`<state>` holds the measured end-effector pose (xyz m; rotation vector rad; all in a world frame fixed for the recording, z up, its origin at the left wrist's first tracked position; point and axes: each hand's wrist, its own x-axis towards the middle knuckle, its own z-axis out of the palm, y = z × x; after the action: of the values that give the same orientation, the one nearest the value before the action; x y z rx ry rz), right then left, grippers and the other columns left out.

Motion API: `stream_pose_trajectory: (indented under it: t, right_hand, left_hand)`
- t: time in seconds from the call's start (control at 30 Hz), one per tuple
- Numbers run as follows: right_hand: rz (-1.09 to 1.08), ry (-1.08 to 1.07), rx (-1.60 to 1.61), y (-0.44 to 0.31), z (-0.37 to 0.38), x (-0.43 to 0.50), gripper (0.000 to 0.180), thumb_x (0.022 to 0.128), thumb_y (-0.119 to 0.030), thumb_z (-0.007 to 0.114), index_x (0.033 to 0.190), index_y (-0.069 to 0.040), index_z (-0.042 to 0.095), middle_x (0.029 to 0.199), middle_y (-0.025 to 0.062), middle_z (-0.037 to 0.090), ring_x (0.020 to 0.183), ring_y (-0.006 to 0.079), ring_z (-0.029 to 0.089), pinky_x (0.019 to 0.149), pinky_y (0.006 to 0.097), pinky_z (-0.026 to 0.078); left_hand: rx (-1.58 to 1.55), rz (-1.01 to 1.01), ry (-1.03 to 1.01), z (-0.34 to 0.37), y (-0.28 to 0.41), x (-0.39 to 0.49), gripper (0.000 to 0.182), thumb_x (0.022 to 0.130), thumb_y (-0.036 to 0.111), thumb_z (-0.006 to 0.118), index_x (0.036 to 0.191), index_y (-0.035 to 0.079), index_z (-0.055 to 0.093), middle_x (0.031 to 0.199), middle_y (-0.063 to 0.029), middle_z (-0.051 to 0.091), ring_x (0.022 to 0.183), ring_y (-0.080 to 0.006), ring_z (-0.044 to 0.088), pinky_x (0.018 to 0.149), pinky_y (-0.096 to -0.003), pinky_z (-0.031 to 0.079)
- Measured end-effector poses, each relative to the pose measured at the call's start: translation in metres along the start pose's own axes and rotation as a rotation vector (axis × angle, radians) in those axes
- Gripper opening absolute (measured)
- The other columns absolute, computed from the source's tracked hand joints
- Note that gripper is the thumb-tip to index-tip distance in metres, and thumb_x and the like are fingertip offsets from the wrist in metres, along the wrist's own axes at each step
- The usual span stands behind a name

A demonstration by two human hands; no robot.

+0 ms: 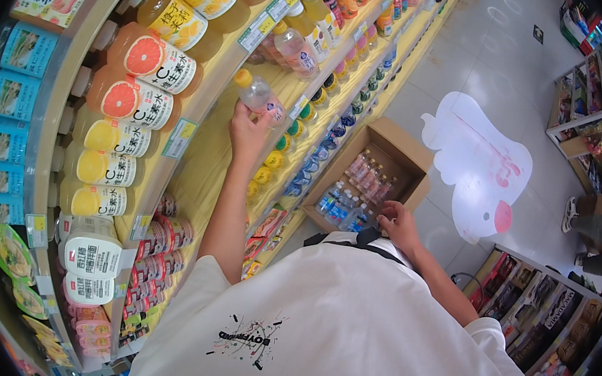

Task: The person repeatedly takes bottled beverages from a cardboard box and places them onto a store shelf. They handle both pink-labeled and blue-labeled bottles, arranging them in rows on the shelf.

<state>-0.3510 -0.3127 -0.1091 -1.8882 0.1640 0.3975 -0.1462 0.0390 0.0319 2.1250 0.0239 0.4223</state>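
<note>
My left hand (249, 130) grips a clear plastic bottle (260, 95) with an orange-yellow cap and a pinkish label, holding it tilted at a wooden shelf (206, 142). Close behind it on that shelf lean similar bottles (296, 50) with pale pink contents. My right hand (399, 226) hovers by the near right edge of an open cardboard box (413, 164), its fingers loosely bent and nothing visible in them. Inside the box are several small pink bottles (370, 179) and several clear bottles with blue labels (340, 206).
Large juice bottles (145, 100) line the upper shelf at left, with instant noodle tubs (93, 254) below. Cup drinks (164, 234) stand further in. On the right are snack racks (547, 307) and another person's legs (598, 236). A white floor sticker (475, 151) lies beyond the box.
</note>
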Motion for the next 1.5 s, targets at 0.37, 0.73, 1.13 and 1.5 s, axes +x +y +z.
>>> stream_pose_trajectory:
  t: [0.37, 0.73, 1.13, 1.5]
  right_hand:
    - [0.055, 0.037, 0.024, 0.003, -0.004, -0.002, 0.037, 0.09, -0.011, 0.069, 0.124, 0.002, 0.06, 0.1, 0.014, 0.072, 0.089, 0.0226, 0.069, 0.082, 0.0361, 0.056]
    - [0.132, 0.013, 0.097, 0.006, -0.004, 0.002, 0.038, 0.092, -0.011, 0.069, 0.126, 0.003, 0.059, 0.102, 0.0138, 0.073, 0.093, 0.0216, 0.069, 0.085, 0.0344, 0.054]
    - [0.11, 0.076, 0.122, 0.025, -0.002, 0.001, 0.037, 0.089, -0.016, 0.07, 0.122, 0.002, 0.062, 0.099, 0.013, 0.074, 0.085, 0.0216, 0.071, 0.076, 0.0348, 0.057]
    - [0.192, 0.049, 0.127, 0.015, -0.007, 0.0, 0.035, 0.092, -0.012, 0.069, 0.122, 0.003, 0.061, 0.102, 0.0128, 0.073, 0.092, 0.02, 0.068, 0.085, 0.0332, 0.054]
  left_hand:
    - [-0.22, 0.033, 0.037, 0.005, -0.06, 0.049, 0.051, 0.08, 0.0, 0.077, 0.125, -0.002, 0.053, 0.115, -0.0126, 0.064, 0.104, -0.0208, 0.064, 0.094, -0.0336, 0.051]
    - [-0.237, -0.033, 0.114, 0.007, -0.088, 0.09, 0.055, 0.085, 0.002, 0.074, 0.131, -0.005, 0.046, 0.128, -0.0173, 0.058, 0.11, -0.0223, 0.063, 0.094, -0.0322, 0.052]
    - [-0.157, -0.001, 0.146, 0.005, -0.118, 0.117, 0.051, 0.083, 0.006, 0.076, 0.125, -0.008, 0.05, 0.116, -0.017, 0.063, 0.099, -0.0214, 0.066, 0.085, -0.0329, 0.054]
    - [-0.165, -0.115, 0.137, 0.008, -0.095, 0.116, 0.045, 0.084, 0.01, 0.076, 0.122, -0.001, 0.054, 0.11, -0.0125, 0.063, 0.094, -0.0195, 0.065, 0.066, -0.033, 0.057]
